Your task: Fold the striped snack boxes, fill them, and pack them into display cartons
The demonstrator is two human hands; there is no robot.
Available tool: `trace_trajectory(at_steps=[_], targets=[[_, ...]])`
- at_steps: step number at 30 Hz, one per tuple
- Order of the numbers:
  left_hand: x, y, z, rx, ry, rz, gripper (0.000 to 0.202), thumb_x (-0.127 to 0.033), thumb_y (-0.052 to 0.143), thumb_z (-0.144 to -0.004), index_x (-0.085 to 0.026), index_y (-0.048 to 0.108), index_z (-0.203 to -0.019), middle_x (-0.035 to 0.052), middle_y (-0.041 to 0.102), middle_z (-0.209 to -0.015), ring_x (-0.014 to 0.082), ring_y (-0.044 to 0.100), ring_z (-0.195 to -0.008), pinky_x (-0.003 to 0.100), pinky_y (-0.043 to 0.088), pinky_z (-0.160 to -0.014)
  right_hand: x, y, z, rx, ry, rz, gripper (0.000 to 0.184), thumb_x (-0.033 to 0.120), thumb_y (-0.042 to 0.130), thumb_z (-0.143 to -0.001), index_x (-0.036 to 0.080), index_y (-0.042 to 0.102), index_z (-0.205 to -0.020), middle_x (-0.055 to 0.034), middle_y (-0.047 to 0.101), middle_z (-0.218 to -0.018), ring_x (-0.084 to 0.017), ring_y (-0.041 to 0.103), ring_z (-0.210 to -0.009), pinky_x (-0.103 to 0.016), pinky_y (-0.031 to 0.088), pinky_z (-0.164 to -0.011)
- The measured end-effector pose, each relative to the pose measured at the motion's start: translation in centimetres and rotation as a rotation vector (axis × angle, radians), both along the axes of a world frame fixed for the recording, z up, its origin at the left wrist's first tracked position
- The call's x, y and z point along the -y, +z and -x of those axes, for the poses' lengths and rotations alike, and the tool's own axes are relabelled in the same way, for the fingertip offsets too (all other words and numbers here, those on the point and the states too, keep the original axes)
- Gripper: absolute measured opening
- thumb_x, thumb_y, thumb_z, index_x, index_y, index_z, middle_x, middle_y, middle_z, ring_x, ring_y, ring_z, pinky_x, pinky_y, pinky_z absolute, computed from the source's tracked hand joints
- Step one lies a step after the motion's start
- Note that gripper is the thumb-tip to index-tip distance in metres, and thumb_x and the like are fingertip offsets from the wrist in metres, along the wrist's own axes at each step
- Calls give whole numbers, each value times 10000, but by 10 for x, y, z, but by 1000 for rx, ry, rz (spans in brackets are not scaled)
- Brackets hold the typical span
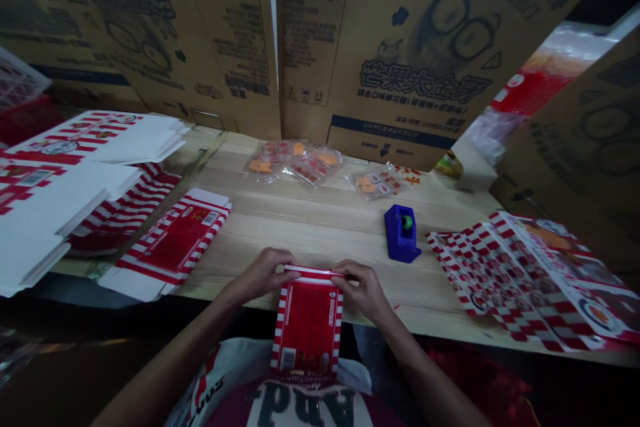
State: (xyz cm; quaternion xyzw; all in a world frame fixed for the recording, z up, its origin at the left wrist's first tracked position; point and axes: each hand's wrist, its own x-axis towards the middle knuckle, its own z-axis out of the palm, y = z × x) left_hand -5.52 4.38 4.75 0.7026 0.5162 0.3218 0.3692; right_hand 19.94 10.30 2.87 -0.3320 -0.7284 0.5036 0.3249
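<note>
Left hand (267,273), right hand (364,285), fingers pinching the red-striped carton (309,323) at its far end, out over the counter's (260,227) near edge; uneven pressure might crease it; a slack pinch could drop it.

Held box (305,320): small print not readable. Cartons (30,240) and crate (17,80) cut by left edge. Two brown boxes (310,47) cut by top edge. Plastic bag (533,83) partly hidden, blurred. Shirt (265,407) cut by bottom edge.

Stacked flat boxes (80,192), a tape dispenser (397,240) and big cardboard cartons (380,47) mark a packing workshop.
</note>
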Motion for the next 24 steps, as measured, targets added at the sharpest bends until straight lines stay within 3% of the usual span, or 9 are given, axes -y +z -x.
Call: trace_trajectory(at_steps=[4,6,9,14,16,19,22,24], targets=[[9,-15,-13,27,111,-75,172,-249,567,-854,-167,696,-776,48,660,-743,157,588,-700,257,432,-687,16,-16,7,-64,-108,0,144,300,622,-849,207,714,-788,-74,708,-875,-206,660,-838,-315,527,-744],[9,-22,-17,83,175,-88,185,-252,563,-852,-166,673,-730,41,621,-715,156,567,-690,255,420,-658,21,-24,8,-67,-133,26,129,291,615,-851,217,715,-884,-75,706,-957,-209,656,-910,-320,528,-786],[8,-31,-18,176,249,-73,200,-284,575,-848,-168,657,-707,26,567,-699,151,538,-671,247,401,-614,15,-27,-6,-69,-226,15,253,292,638,-823,225,680,-1064,-85,671,-1100,-205,644,-958,-315,533,-789],[5,-42,-18,351,300,18,186,-338,617,-824,-179,714,-814,30,570,-764,160,558,-728,250,422,-650,-42,-17,-77,-31,-847,-186,247,369,627,-790,175,674,-935,-88,656,-958,-184,600,-777,-291,484,-642],[7,-45,-23,436,328,69,204,-364,633,-814,-177,709,-788,25,565,-768,158,558,-742,249,429,-666,-67,-16,-107,-1,-984,-186,280,398,653,-737,161,679,-884,-90,653,-943,-181,573,-726,-293,456,-614],[12,-48,-34,622,388,221,221,-398,679,-781,-179,679,-815,18,592,-819,162,578,-747,256,460,-660,-91,-27,-129,15,-969,-99,274,413,698,-649,152,690,-732,-59,657,-764,-176,548,-645,-298,435,-605],[18,-53,-42,759,453,360,274,-403,732,-732,-186,633,-866,16,639,-863,170,607,-720,279,499,-641,-102,-44,-128,-35,-948,-63,271,418,726,-585,155,673,-620,-32,629,-644,-181,548,-639,-295,428,-610],[19,-56,-44,762,495,355,301,-402,749,-713,-178,622,-870,19,657,-847,174,618,-707,279,508,-633,-106,-53,-122,-95,-972,-44,279,423,721,-575,153,667,-613,-24,618,-628,-171,535,-621,-287,420,-589]])
